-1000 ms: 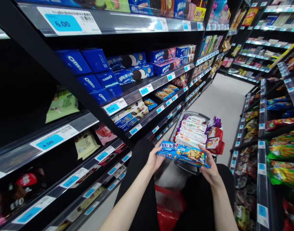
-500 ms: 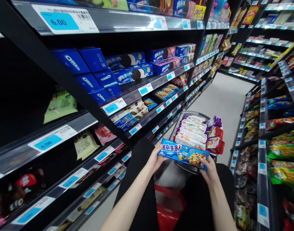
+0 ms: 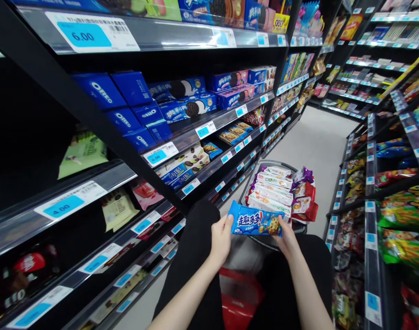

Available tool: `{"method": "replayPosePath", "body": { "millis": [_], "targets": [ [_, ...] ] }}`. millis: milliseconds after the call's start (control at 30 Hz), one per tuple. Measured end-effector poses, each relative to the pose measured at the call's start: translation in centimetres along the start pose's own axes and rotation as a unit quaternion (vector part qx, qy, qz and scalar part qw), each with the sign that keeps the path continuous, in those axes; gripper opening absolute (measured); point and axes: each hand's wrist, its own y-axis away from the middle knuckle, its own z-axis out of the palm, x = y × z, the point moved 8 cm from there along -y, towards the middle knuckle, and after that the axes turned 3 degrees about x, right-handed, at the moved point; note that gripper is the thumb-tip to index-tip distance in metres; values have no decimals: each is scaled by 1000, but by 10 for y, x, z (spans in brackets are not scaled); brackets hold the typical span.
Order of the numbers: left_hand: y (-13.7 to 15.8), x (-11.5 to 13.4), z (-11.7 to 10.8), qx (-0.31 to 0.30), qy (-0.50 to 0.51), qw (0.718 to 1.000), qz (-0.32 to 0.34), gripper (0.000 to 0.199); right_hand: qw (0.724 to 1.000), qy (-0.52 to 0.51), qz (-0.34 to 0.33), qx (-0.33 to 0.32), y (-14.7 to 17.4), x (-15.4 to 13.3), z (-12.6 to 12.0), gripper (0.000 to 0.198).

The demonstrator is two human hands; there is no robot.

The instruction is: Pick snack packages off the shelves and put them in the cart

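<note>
Compared with half a second ago, I see in my head view that the blue 趣多多 cookie packet (image 3: 250, 221) has turned a little and shows shorter, and the two hands have come nearer to each other. The left hand (image 3: 221, 238) is closed on its left end, with the thumb on the front, and the right hand (image 3: 287, 240) grips its right end, where it covers part of the cookie picture. For the work, I judge this as handling and looking: the packet is held firmly from both sides, with the printed front facing up to my camera. It is in the air, between the knees and the grey-rimmed basket (image 3: 278, 162), and in the view it covers the near part of this basket. Inside I see white packs (image 3: 273, 190) lying in a row, with purple and red wrappers (image 3: 304, 208) at their right. The basket is on a pale floor (image 3: 315, 133) in a narrow shop aisle. On the left, dark shelves carry blue Oreo boxes (image 3: 102, 91) and price labels (image 3: 92, 32); on the right there are green snack bags (image 3: 403, 245). A red object (image 3: 242, 293) between the legs is too blurred for me to name.
</note>
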Motion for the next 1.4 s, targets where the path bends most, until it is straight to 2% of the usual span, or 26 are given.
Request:
{"method": "replayPosePath", "body": {
  "millis": [167,233,333,400,500,567,667,733,767,833,933,1033,1100,1233,1300,1400],
  "targets": [
    [21,47,6,-27,-85,994,69,43,999,-11,-2,-51,3,3,15,42],
    [23,54,9,-37,-86,993,75,43,998,-8,-15,-64,5,1,19,42],
    [14,49,7,-38,-45,997,52,43,996,-10,-45,-72,7,-8,18,44],
    [2,35,3,-35,-10,999,9,43,995,-18,-83,-55,9,-18,11,45],
    [-14,1,2,-42,94,989,-105,40,986,-26,-160,-38,14,-34,-1,48],
    [-19,-21,4,-38,206,960,-184,33,976,-17,-208,-53,20,-42,-3,48],
    [-19,-44,13,-43,346,892,-288,28,948,67,-302,-75,39,-58,2,42],
    [-15,-51,18,-67,393,854,-334,32,906,170,-371,-112,60,-69,16,37],
    [-15,-52,20,-77,405,844,-342,33,876,224,-403,-139,74,-73,25,33],
    [-17,-49,18,-86,427,838,-328,31,804,325,-460,-189,103,-79,41,26],
    [-21,-40,17,-103,472,827,-289,37,686,440,-541,-207,143,-83,56,27],
    [-20,-34,20,-117,498,816,-269,45,583,504,-602,-211,173,-76,62,36],
    [-18,-34,22,-116,492,820,-267,49,524,531,-629,-216,187,-68,64,38],
    [-17,-36,20,-118,480,831,-254,65,422,564,-671,-231,207,-51,69,35],
    [-18,-37,19,-112,480,833,-251,66,378,569,-691,-239,213,-45,72,30],
    [-21,-44,15,-74,454,848,-263,63,335,580,-703,-241,212,-33,73,29]
  ]
}}
